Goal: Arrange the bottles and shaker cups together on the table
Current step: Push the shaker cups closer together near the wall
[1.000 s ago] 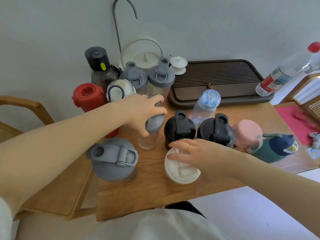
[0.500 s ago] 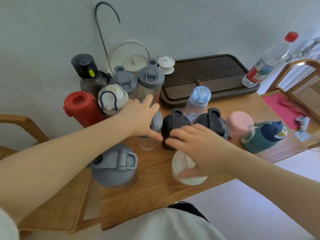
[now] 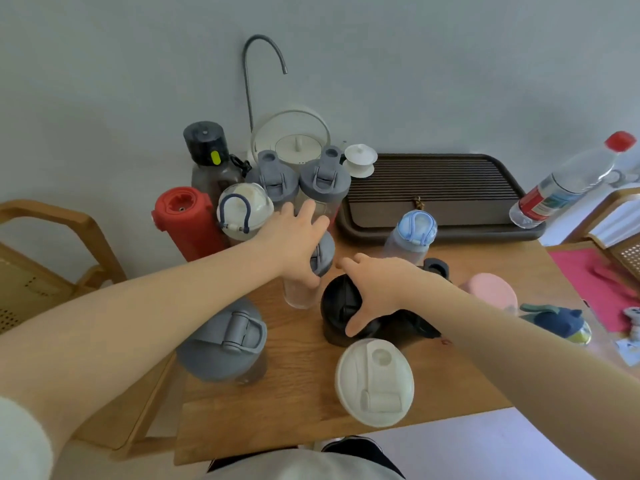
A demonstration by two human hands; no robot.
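Step in hand: we judged the grouping under way, shakers being drawn toward the back cluster.
Left hand: fingers wrapped over the clear grey-lidded shaker.
Right hand: spread, gripping the black shaker, mid-tabletop.
Next move: we advise sliding both rearward, upright.

Right hand left white-lidded shaker at table's near edge, now grips black-lidded shaker.

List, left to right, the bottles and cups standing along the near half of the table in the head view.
Large grey shaker cup → black shaker cup under the right hand → white-lidded cup → pink-lidded cup → dark blue and green kids' bottle.
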